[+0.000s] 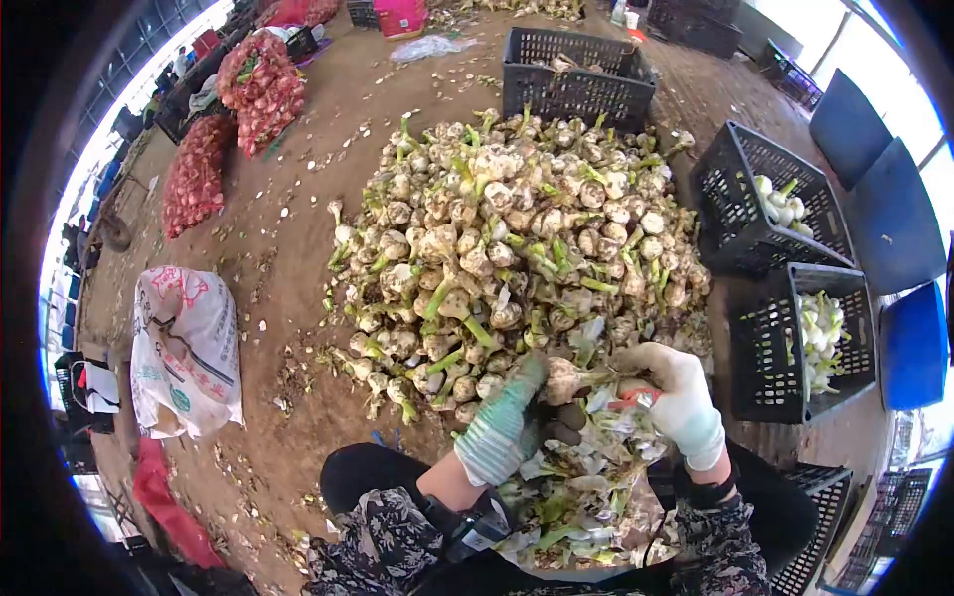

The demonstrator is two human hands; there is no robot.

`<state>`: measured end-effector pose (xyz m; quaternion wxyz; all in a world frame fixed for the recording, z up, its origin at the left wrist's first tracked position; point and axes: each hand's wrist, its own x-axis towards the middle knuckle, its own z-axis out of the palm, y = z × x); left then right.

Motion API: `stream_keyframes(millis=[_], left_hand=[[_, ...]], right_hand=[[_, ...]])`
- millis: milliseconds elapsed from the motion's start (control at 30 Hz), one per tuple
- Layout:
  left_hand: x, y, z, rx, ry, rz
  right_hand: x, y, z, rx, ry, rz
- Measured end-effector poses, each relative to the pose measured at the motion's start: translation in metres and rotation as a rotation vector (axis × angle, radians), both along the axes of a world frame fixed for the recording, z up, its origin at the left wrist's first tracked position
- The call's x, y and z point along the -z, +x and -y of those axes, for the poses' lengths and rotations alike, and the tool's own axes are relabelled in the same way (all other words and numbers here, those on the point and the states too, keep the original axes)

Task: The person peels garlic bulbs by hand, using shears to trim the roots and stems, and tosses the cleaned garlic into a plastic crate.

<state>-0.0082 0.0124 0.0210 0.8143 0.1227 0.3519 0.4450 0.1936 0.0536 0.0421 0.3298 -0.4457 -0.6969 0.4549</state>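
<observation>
My left hand (502, 427), in a green-and-white striped glove, is closed around a garlic bulb (562, 381) at the near edge of the heap. The bulb's stem points right, toward my right hand (676, 402). That hand, in a white glove, is closed on a small red-handled tool (636, 398); its working end is too small to make out. Just beyond both hands lies a large garlic heap (527, 228), many bulbs with short green stems. Loose peelings and leaf scraps (586, 477) cover my lap below the hands.
Two black crates (775, 209) (805, 343) holding cleaned garlic stand at the right. Another black crate (579, 84) sits behind the heap. On the left are a white woven sack (187, 353) and red mesh bags (260, 89). Skins litter the dirt floor (288, 228).
</observation>
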Motion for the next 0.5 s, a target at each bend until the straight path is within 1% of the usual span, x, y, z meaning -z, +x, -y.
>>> stream_keyframes(millis=[33, 67, 100, 133, 167, 233, 267, 300, 333, 367, 400, 433, 467, 500], left_hand=[[-0.008, -0.002, 0.003, 0.053, 0.092, -0.029], [-0.013, -0.009, 0.005, 0.15, 0.207, -0.201], [-0.018, -0.007, 0.007, 0.145, 0.215, -0.201], [-0.023, -0.004, 0.01, 0.092, 0.19, -0.189], [-0.027, -0.001, 0.012, 0.04, 0.164, -0.177], [-0.011, 0.005, 0.014, 0.018, 0.226, -0.216], [-0.004, 0.011, 0.016, -0.106, 0.45, -0.4], [0.002, 0.019, 0.017, -0.23, 0.674, -0.579], [0.007, 0.018, 0.018, -0.172, 0.7, -0.622], [0.007, 0.018, 0.019, -0.165, 0.702, -0.619], [0.007, 0.018, 0.019, -0.174, 0.816, -0.748], [0.008, 0.018, 0.017, -0.188, 0.929, -0.879], [0.008, 0.018, 0.017, -0.191, 0.925, -0.878], [0.009, 0.018, 0.016, -0.203, 0.9, -0.872]], right_hand=[[-0.009, 0.003, 0.004, 0.004, 0.012, 0.004], [-0.024, 0.001, 0.008, 0.004, 0.218, 0.101], [-0.034, -0.001, 0.011, 0.003, 0.421, 0.196], [-0.03, -0.002, 0.014, -0.03, 0.402, 0.116], [-0.026, -0.007, 0.021, -0.032, 0.407, 0.117], [-0.013, -0.018, 0.037, 0.202, -0.361, -0.64], [0.006, -0.016, 0.041, 0.234, -0.733, -0.995], [0.01, -0.025, 0.053, 0.114, -0.638, -0.896], [0.01, -0.028, 0.053, 0.128, -0.455, -0.593], [0.008, -0.032, 0.053, 0.14, -0.271, -0.29], [0.011, -0.036, 0.052, 0.144, -0.269, -0.29], [0.015, -0.041, 0.05, 0.225, -0.313, -0.411], [0.018, -0.045, 0.049, 0.303, -0.361, -0.531], [0.018, -0.047, 0.049, 0.301, -0.365, -0.528]])
